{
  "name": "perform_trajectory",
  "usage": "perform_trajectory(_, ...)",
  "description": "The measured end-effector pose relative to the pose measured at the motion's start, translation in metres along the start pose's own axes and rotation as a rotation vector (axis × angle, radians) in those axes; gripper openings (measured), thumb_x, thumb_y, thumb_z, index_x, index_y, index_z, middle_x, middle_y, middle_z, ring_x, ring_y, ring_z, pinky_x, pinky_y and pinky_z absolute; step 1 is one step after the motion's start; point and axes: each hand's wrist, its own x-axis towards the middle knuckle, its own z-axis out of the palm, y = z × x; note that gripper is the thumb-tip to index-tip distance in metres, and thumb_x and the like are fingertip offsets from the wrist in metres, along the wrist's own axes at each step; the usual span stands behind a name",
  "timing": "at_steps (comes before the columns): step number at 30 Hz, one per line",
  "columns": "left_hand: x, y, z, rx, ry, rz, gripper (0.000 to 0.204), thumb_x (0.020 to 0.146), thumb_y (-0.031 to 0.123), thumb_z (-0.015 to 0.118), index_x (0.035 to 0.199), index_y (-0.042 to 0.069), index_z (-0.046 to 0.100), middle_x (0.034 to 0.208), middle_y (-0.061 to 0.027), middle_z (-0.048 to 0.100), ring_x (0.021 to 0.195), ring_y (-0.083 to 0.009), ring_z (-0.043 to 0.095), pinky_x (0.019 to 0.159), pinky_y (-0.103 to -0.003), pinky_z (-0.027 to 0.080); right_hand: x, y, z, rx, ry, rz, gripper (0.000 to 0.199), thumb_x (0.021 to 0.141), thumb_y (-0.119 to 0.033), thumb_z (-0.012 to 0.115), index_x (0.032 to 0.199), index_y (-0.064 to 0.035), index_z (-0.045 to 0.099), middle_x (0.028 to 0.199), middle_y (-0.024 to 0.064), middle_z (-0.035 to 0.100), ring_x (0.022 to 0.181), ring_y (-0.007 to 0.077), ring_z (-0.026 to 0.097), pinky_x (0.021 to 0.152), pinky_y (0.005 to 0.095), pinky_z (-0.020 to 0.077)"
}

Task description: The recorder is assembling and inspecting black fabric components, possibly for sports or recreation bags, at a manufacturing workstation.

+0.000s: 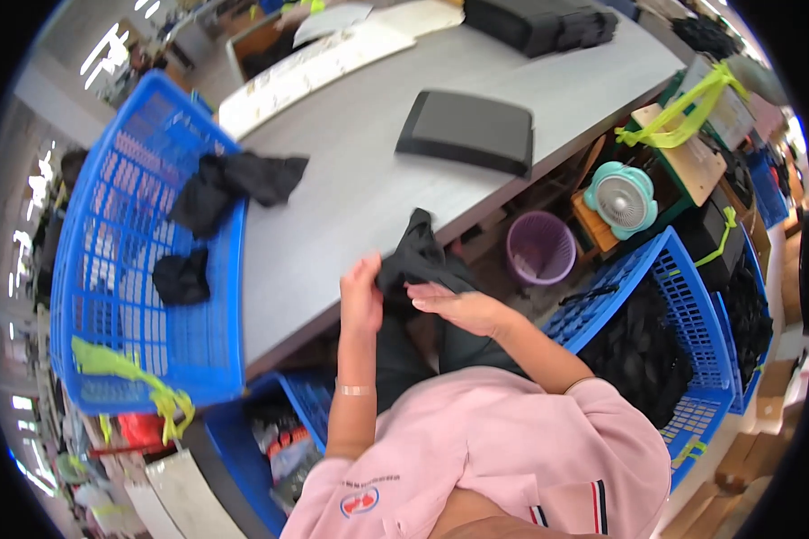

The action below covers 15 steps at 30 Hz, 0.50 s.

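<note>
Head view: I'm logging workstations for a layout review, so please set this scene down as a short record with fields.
Left hand: left hand at the left edge of a black cloth; grip unclear
Right hand: right hand opened out, fingers at the lower side of that cloth
Tabletop: grey table, bearing a dark flat rectangular piece
Left side: blue basket with black fabric piece inside
Right side: purple bin beside a teal fan

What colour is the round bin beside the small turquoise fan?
The bin is purple, seen best in the head view, the only one here.
</note>
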Motion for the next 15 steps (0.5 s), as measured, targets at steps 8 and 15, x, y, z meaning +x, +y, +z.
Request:
perform_trajectory(8, 0.033, 0.010, -0.027, -0.009, 0.170, -0.108, 0.018, 0.095, 0.019, 0.069, 0.088, 0.004, 0.064, 0.080, -0.0021, 0.066, 0.069, -0.0095, 0.061, 0.063, -0.025, 0.051, -0.053, -0.003, 0.032, -0.177, -0.429, -0.214, 0.093, 0.091, -0.007, 0.069, 0.160, -0.0107, 0.007, 0.140, 0.0084, 0.044, 0.118, 0.0190, 0.056, 0.111, 0.0396, 0.0367)
perform_trajectory(15, 0.010, 0.012, -0.019, -0.023, 0.075, -0.012, 0.016, 0.094, 0.017, 0.071, 0.089, 0.002, 0.067, 0.081, -0.0022, 0.068, 0.069, -0.0087, 0.061, 0.064, -0.024, 0.050, -0.093, 0.044, 0.008, 0.504, -0.136, -0.113, 0.077, 0.096, -0.018, 0.064, 0.158, -0.0068, 0.019, 0.130, 0.0014, 0.052, 0.102, 0.0219, 0.062, 0.106, 0.0406, 0.0419)
